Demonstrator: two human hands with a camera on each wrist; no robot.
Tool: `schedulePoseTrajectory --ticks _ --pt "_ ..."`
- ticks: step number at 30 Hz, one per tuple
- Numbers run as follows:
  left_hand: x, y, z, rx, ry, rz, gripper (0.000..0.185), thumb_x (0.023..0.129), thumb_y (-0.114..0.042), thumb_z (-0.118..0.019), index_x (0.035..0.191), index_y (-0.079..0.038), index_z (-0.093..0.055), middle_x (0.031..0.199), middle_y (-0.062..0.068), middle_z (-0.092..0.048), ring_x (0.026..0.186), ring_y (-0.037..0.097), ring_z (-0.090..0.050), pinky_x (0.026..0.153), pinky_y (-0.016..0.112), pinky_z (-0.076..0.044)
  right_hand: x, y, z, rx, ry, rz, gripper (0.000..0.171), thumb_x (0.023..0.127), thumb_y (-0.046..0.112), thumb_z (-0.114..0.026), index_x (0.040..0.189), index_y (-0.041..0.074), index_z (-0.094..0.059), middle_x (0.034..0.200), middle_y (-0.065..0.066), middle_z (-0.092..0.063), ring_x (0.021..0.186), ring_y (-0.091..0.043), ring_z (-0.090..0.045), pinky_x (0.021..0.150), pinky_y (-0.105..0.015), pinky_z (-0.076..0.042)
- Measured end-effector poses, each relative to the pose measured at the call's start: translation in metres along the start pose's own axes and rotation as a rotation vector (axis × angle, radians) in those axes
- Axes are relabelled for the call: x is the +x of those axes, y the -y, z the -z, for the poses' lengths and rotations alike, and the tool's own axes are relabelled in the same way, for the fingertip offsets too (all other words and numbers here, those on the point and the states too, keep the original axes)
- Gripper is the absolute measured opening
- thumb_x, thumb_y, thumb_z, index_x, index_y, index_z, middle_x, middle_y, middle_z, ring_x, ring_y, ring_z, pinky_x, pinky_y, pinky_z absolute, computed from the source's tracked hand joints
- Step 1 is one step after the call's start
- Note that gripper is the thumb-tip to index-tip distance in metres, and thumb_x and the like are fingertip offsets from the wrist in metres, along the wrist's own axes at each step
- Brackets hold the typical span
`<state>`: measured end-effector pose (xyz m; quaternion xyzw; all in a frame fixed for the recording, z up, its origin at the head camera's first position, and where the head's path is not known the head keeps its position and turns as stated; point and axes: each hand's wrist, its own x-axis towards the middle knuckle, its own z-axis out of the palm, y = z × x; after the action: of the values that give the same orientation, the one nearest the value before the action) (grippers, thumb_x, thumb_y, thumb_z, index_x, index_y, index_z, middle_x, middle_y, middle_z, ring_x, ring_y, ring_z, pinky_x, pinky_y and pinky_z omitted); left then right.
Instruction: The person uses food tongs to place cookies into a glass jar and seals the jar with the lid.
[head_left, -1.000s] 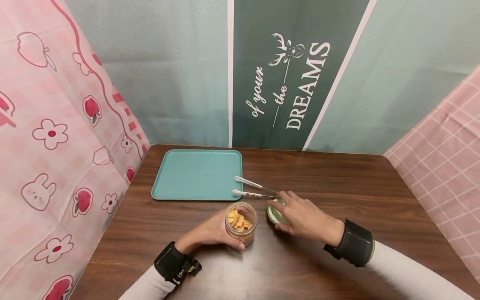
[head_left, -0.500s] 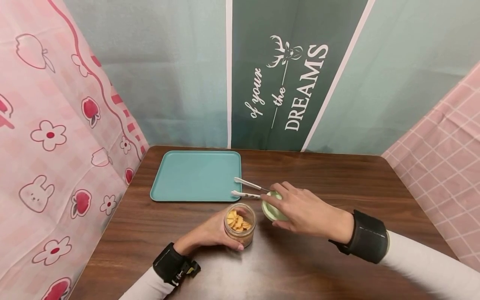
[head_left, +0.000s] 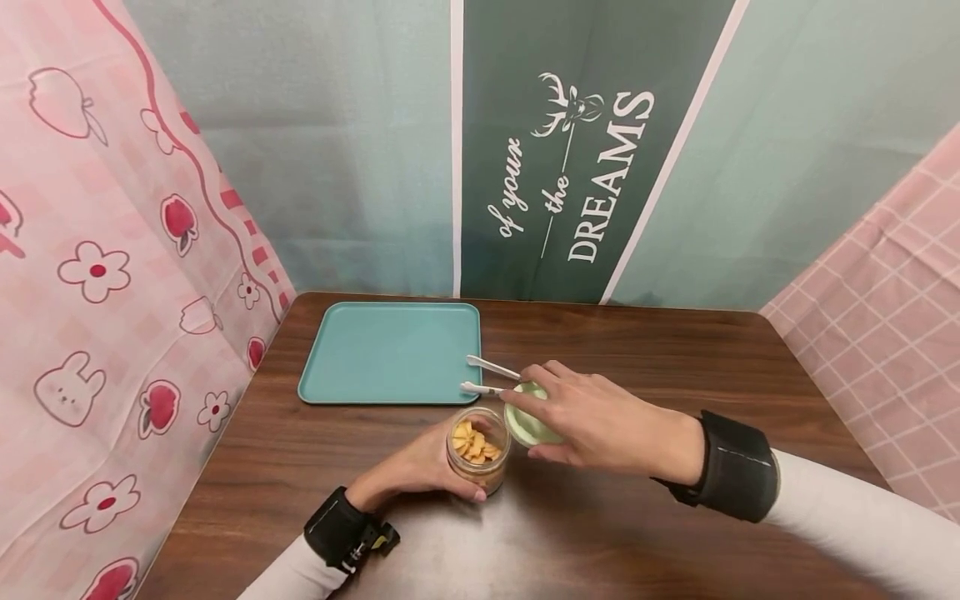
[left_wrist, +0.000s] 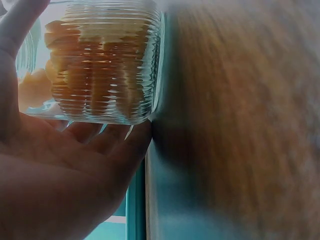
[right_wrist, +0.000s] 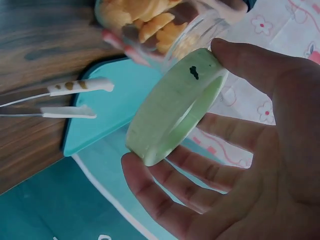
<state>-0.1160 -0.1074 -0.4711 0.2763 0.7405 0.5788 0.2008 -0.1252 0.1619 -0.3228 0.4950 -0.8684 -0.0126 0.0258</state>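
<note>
A round glass jar stands uncapped on the table, with flower-shaped yellow biscuits inside. My left hand grips it from the left side; in the left wrist view the palm and fingers lie along the ribbed glass. Just right of the jar's mouth, my right hand holds a pale green lid by its edge. The right wrist view has this lid tilted, pinched between thumb and fingertips, with a small dark mark on its side. Its hollow underside partly shows there.
Behind the jar lies a teal tray. White-tipped tongs rest with their ends over the tray's right edge, the rest hidden behind my right hand. Brown wooden table spreads to the right, and curtains hang around it.
My right hand has lifted the lid off the table and carried it left, close beside the jar's rim. The left hand and jar hold their place.
</note>
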Motion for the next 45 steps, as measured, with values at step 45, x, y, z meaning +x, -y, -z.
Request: schedulePoseTrajectory --ticks 45 --pt "0.0 -0.001 0.0 0.022 0.036 -0.008 0.084 0.074 -0.018 -0.097 0.144 -0.012 -0.051 0.126 -0.001 -0.069 0.11 0.014 -0.069 0.099 0.031 -0.057 0.052 0.038 -0.017 -0.06 0.037 0.145 0.065 0.091 0.055 -0.079 0.143 0.02 -0.062 0.123 -0.007 -0.057 0.103 -0.021 -0.057 0.065 -0.032 -0.061"
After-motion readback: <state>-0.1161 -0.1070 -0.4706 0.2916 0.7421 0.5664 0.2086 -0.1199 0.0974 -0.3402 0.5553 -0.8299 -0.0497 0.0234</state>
